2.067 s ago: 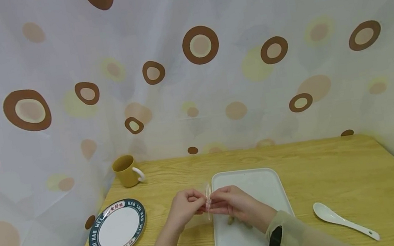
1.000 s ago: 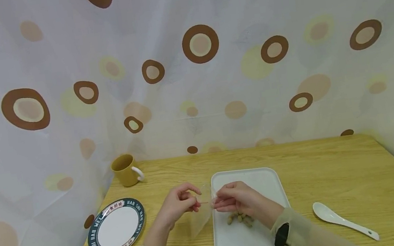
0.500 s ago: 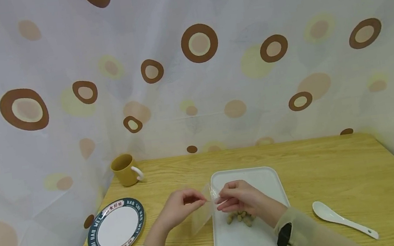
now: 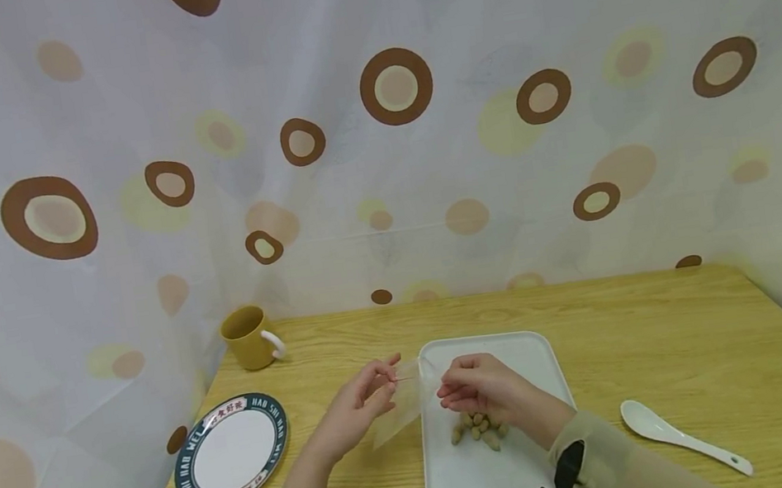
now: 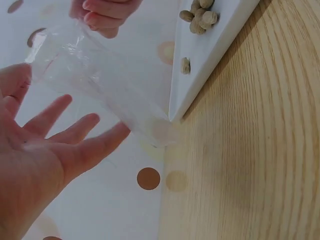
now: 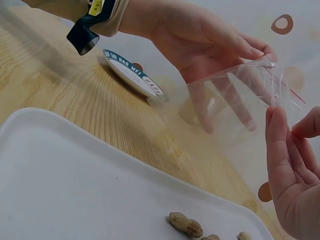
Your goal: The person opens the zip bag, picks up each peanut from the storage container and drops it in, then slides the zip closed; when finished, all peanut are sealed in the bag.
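Plastic bag (image 6: 222, 112): clear, thin; hung btwn the 2 hands, off the tabletop (image 4: 674, 337), by the tray's L edge. Red seal line (image 6: 297, 97) near the top; nothing seen inside.
Slip risk: only fingertips have it, so film could slide out if either side is tugged; prob. the main worry.
Tear risk: thin film; pulling the 2 edges apart too hard could stretch or split it near the seal.
Cling risk: sides could stick back together if the fingers ease off, as film like this tends to.
Peanuts (image 4: 478, 427): small pile on the white tray (image 4: 500, 483), just below R hand; a dropped wrist or sleeve could knock some, roll them about.
L hand (image 4: 352, 408): thumb + index pinch the bag's top edge, approx. no gap; other fingers spread wide behind the film.
R hand (image 4: 485, 389): narrow, fingertips nip the opposite edge, above the tray; exact thumb contact hard to tell.
Plate (image 4: 237, 457): dark patterned rim, far L, well apart from the hands.
Mug (image 4: 249, 343): yellow, white handle, upright, back L.
Spoon (image 4: 685, 440): white, lying R of tray, untouched.
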`<state>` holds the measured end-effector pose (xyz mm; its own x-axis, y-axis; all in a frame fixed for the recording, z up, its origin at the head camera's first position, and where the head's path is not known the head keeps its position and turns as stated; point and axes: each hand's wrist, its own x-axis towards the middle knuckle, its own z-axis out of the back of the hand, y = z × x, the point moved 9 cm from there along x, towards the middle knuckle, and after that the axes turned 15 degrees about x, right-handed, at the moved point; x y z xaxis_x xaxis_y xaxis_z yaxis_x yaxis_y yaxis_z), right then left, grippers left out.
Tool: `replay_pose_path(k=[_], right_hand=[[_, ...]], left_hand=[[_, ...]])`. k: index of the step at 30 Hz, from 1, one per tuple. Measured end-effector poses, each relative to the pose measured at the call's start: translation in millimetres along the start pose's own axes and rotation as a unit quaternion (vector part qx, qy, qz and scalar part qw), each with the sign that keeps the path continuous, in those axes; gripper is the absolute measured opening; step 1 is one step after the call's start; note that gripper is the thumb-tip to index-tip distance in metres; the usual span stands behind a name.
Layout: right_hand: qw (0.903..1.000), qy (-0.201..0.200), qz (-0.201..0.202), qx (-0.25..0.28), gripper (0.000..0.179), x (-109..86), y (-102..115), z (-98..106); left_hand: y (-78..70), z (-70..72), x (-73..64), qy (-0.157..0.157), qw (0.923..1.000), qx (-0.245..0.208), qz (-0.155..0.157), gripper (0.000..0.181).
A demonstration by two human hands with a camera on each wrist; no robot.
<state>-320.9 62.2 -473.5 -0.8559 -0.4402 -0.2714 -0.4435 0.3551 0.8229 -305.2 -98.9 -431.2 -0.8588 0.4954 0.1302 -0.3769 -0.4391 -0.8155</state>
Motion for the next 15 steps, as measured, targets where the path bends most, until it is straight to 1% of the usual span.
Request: replay_pose_path(k=[2,4,7,10,15], right_hand=[[1.0,0.008,-0.003,-0.001,0.018,-1.0,0,-3],[0.9998,0.018,-0.005,-0.004,0.017,-1.9,0,-6],[0.9995,0.029,-0.011,-0.009,0.018,-3.3,-1,-11],[0.9991,0.036,-0.019,-0.009,0.019,-4.1,-3,-14],[0.9984,0.044,-0.032,-0.015,0.02,-4.8,-7,-18]], left_hand=[[-4.3,-2.2,0.3,0.002,0.9998,0.008,-0.02,0.027],[-7.6,-5.0,1.1,0.004,0.9992,0.013,-0.038,0.035],[-10.0,-9.5,2.0,0.009,0.9985,0.01,-0.052,0.05],[-11.5,-12.0,2.0,0.011,0.9984,0.005,-0.055,0.057],[-9.8,-11.4,1.2,0.001,0.9989,0.018,-0.044,0.062]])
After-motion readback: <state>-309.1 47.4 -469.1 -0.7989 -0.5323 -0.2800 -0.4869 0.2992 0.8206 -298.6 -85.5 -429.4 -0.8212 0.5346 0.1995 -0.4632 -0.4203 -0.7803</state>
